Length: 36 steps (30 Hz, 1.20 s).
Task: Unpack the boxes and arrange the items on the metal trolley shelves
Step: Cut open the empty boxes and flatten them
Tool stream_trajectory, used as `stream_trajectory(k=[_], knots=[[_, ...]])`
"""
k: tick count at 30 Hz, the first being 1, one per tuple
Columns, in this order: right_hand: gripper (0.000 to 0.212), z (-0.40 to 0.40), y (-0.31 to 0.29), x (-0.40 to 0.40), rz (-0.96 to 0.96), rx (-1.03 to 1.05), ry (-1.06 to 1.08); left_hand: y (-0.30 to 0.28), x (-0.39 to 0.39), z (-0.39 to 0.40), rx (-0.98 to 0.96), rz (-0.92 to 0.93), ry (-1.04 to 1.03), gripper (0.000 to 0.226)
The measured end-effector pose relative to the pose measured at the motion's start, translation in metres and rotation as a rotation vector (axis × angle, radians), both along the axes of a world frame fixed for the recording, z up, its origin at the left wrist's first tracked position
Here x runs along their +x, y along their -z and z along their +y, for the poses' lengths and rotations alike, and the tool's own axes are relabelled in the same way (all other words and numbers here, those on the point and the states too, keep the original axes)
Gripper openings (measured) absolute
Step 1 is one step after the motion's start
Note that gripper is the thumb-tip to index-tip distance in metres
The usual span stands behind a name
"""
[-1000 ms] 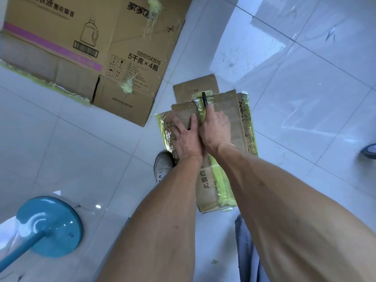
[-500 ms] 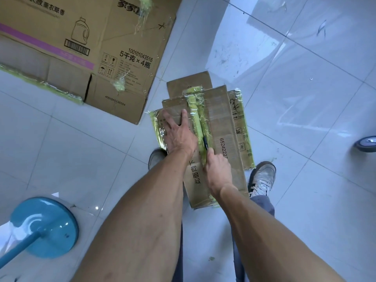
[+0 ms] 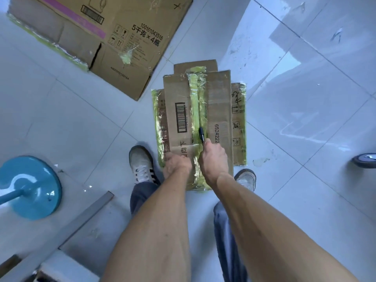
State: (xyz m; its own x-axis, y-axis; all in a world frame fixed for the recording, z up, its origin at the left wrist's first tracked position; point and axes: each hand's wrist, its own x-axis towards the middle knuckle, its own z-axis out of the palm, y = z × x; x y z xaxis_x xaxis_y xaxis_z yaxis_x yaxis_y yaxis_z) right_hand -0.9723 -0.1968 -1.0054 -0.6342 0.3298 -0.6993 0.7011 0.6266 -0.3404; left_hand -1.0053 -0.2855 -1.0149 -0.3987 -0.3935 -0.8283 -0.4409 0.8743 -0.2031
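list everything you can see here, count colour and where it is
small cardboard box: 1, brown with yellow-green tape, on the floor in front of the person
black tool: 1, black, on the box's centre tape seam, held by the right hand
large cardboard box: 1, brown with a pink stripe, top left on the floor
round base with pole: 1, blue, left on the floor
wheel: 1, dark, right edge
floor tiles: pale grey, glossy
shoes: 2, pale, either side of the small box's near end
hands: left hand grips the box's near end; right hand grips the tool
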Motion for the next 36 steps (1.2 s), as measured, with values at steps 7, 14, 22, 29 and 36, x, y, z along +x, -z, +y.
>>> stream_trajectory(k=[7,14,22,29,36], knots=[[0.010,-0.012,0.022,0.043,0.004,0.011,-0.048,0.031,0.036,-0.009,-0.054,0.174,0.158,0.032],[0.015,-0.047,0.014,0.097,-0.093,0.016,-0.072,0.035,0.036,-0.022,0.012,0.192,0.162,0.035],[0.026,-0.079,0.008,0.130,-0.172,0.010,0.014,0.043,0.042,-0.034,0.010,0.197,0.086,0.014],[0.006,-0.064,-0.007,0.125,-0.192,-0.058,0.062,0.033,0.043,-0.040,0.057,0.176,0.181,0.044],[0.007,-0.048,-0.019,0.129,-0.043,0.178,0.249,0.019,0.034,-0.013,0.145,0.345,0.290,0.078]])
